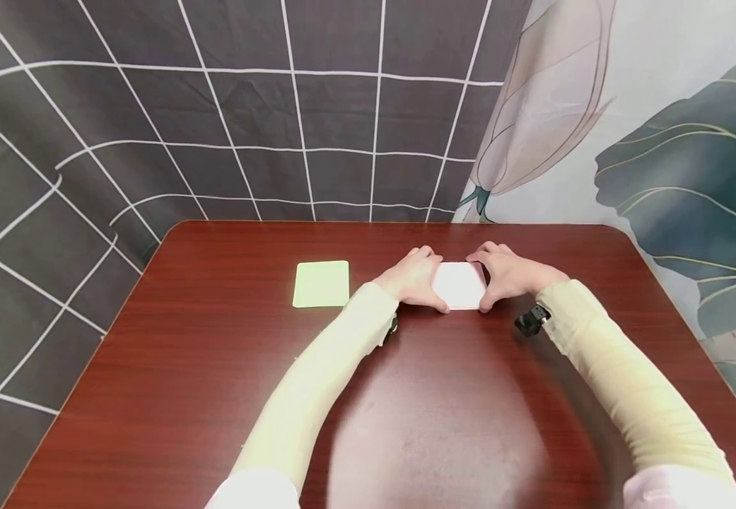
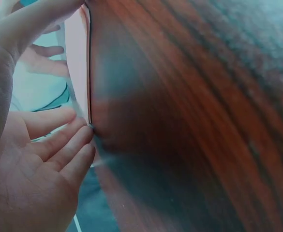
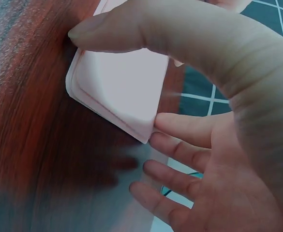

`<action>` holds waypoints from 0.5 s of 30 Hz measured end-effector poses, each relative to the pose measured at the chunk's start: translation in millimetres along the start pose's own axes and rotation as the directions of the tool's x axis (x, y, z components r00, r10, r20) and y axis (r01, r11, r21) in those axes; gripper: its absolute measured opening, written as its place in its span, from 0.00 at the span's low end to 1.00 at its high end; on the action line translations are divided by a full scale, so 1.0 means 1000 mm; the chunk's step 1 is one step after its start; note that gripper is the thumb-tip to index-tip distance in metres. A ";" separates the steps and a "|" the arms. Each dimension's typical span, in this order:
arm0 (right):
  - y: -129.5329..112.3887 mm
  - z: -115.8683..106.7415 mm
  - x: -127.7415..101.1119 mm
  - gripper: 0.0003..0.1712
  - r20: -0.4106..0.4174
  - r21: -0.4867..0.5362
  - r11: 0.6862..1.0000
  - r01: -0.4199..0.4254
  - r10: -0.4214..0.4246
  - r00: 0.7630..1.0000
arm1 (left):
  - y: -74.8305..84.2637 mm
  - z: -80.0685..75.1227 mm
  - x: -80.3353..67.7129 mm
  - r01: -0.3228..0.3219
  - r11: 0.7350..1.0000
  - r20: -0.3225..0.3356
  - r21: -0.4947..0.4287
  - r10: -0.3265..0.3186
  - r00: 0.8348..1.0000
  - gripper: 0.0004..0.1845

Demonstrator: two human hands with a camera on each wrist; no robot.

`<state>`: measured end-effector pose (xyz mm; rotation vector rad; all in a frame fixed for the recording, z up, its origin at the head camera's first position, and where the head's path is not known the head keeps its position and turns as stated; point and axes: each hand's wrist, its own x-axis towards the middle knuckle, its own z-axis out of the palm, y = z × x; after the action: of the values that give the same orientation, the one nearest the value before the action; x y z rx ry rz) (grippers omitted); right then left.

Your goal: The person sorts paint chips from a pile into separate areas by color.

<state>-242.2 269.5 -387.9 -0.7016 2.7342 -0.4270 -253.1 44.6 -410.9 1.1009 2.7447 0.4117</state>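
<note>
A thin white-pink square pad with rounded corners lies flat at the far part of the table, between the two hands. In the right wrist view, the pad shows layered edges at its near corner. My left hand grips its left side, thumb at the near edge and fingers at the far edge. On the other side my right hand holds it the same way, its thumb over the near edge and its fingertips along the far edge. The left wrist view catches the pad nearly edge-on.
A light green square pad with rounded corners lies on the dark red wooden table, left of the left hand. Behind the table hang a grey gridded curtain and a leaf-patterned curtain.
</note>
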 end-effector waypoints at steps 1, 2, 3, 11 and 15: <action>0.000 0.000 0.001 0.52 0.005 0.000 1.000 -0.003 0.003 1.000 | 0.000 0.000 0.000 0.006 1.000 0.004 -0.002 -0.006 1.000 0.46; 0.000 0.000 0.001 0.51 0.008 0.001 1.000 -0.008 0.008 1.000 | 0.000 0.001 0.000 0.011 1.000 0.005 -0.004 -0.011 1.000 0.47; -0.001 0.000 0.002 0.51 0.011 0.002 1.000 -0.012 0.012 1.000 | 0.000 0.001 0.000 0.015 1.000 0.008 -0.005 -0.015 1.000 0.48; -0.007 0.005 0.004 0.48 0.013 0.032 0.999 -0.038 0.037 0.999 | -0.001 0.005 0.001 0.017 1.000 0.011 -0.004 -0.017 1.000 0.51; -0.002 0.007 0.001 0.53 0.006 0.052 0.998 -0.036 0.036 0.999 | -0.004 0.007 -0.004 0.017 0.998 -0.020 -0.065 -0.018 1.000 0.53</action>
<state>-239.4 265.5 -393.7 -0.6380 2.7165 -0.4852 -251.3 40.3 -418.8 1.0622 2.7357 0.5081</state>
